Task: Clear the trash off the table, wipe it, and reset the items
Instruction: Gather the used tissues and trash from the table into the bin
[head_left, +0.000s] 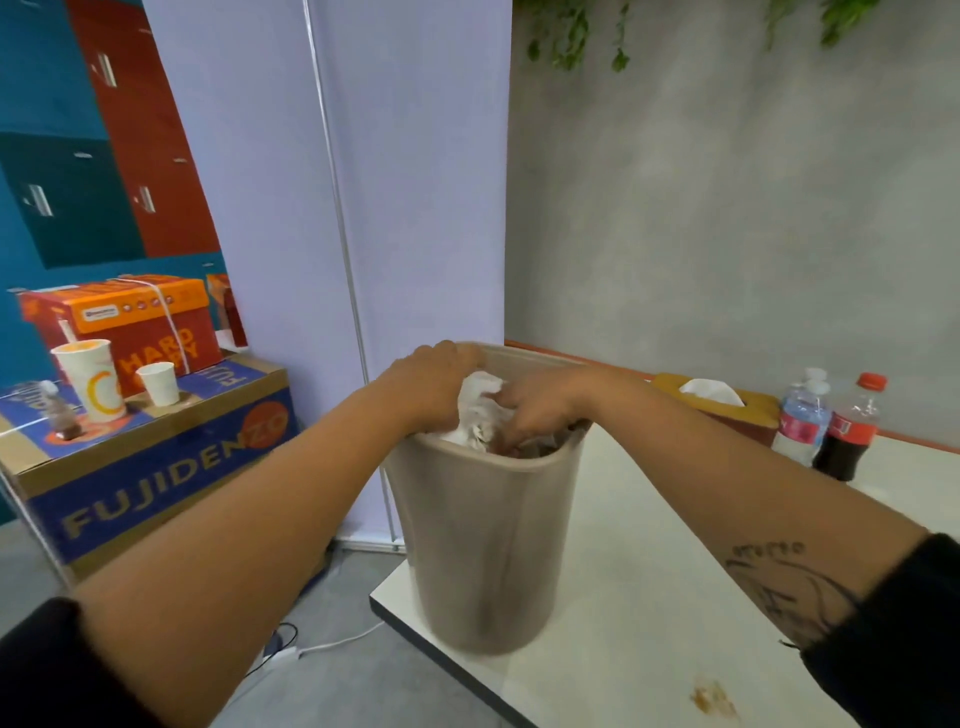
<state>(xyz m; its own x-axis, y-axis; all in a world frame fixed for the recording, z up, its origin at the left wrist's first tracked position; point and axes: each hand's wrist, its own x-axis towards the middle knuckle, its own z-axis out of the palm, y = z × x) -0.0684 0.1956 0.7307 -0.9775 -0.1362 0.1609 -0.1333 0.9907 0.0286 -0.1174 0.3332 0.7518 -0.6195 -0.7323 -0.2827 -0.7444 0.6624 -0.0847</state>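
A beige trash bin (483, 535) stands at the left corner of the white table (649, 597). Crumpled white paper (480, 410) fills its top. My left hand (431, 379) lies over the bin's left rim, fingers curled down on the paper. My right hand (540, 408) reaches into the bin's mouth from the right, its fingers curled into the paper and trash. A brown stain (714, 699) marks the table near its front edge.
A wooden tissue box (722, 402), a water bottle (802, 418) and a cola bottle (852, 428) stand by the wall at the back right. Left of the table, stacked cardboard boxes (156, 462) carry two paper cups (96, 379) and a bottle.
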